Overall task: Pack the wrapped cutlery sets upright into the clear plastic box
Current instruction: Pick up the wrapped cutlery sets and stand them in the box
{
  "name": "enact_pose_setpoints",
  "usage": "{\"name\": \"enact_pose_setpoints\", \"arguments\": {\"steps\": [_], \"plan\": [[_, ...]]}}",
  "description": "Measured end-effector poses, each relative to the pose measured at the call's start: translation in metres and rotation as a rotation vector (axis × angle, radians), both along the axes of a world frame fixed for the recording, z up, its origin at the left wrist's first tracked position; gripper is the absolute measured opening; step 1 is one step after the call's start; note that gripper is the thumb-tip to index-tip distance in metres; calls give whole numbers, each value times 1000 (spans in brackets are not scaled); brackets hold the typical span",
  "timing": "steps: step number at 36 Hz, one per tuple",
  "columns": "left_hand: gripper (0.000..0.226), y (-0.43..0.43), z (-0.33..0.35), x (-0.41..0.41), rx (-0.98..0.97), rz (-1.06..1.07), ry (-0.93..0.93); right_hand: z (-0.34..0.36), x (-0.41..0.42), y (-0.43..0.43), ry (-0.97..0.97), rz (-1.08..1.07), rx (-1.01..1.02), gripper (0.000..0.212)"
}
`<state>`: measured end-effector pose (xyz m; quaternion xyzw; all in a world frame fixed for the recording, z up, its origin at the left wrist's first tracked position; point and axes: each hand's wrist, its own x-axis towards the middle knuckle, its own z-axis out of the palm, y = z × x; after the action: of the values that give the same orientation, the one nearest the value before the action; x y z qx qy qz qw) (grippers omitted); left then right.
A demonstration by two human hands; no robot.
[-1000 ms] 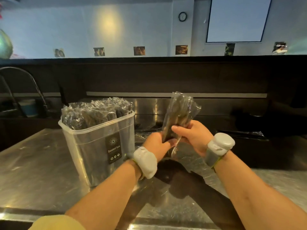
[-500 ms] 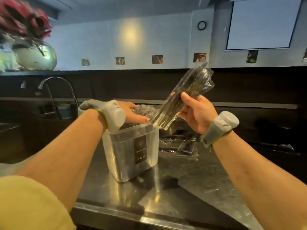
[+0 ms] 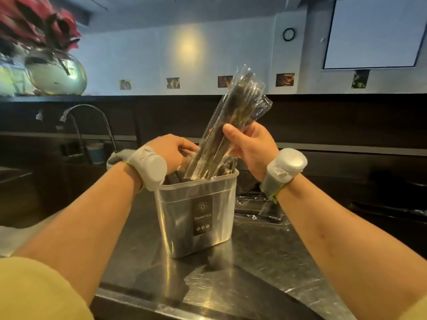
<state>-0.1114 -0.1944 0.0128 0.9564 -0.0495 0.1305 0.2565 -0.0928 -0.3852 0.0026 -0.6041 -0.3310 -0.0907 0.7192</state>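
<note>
Cutlery sets (image 3: 233, 125) in crinkly clear wrap look light, stiff and slippery; mid-length is the place to grip. Head view: the right hand (image 3: 251, 146) clamps them there, tilted, lower ends entering the box (image 3: 196, 218). The left hand (image 3: 172, 151) reaches inside, fingers hidden.

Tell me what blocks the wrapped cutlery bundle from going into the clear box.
Nothing solid: the clear-wrapped dark cutlery bundle in the right hand already dips into the clear plastic box. The left hand is at the packs inside.
</note>
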Motion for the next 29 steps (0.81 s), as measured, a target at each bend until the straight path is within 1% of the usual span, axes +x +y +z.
{"name": "enact_pose_setpoints", "arguments": {"steps": [3, 5, 7, 10, 12, 16, 18, 22, 23, 25, 28, 29], "plan": [[19, 2, 0, 2, -19, -17, -6, -1, 2, 5, -66, -95, -51, 19], [18, 3, -1, 3, -26, -21, -7, 0, 5, 9, -68, -115, -72, 17], [15, 5, -2, 3, -40, -26, -7, 1, 7, 13, -42, -87, -57, 15], [2, 6, -3, 4, -105, -12, -33, 4, 7, 19, -52, -52, -64, 12], [5, 5, -4, 3, -150, 2, -42, 3, 5, 21, -94, -30, -82, 11], [5, 4, -3, 5, -145, 22, -25, 1, 5, 23, -139, -12, -119, 13], [11, 5, -5, 7, -154, 45, -23, 2, 7, 22, -148, -9, -143, 12], [39, 2, -5, 3, -192, 51, -55, 3, 12, 16, -182, -51, -263, 10], [42, 0, -5, 2, -216, 47, -62, 4, 14, 13, -184, -56, -306, 11], [44, -3, -5, -2, -250, 43, -64, 6, 17, 10, -174, -56, -364, 11], [50, -3, -7, -3, -162, 30, -75, 9, 16, 8, -160, -27, -411, 14], [52, -2, -9, -1, -176, 25, -79, 10, 14, 8, -155, -2, -446, 17]]}}
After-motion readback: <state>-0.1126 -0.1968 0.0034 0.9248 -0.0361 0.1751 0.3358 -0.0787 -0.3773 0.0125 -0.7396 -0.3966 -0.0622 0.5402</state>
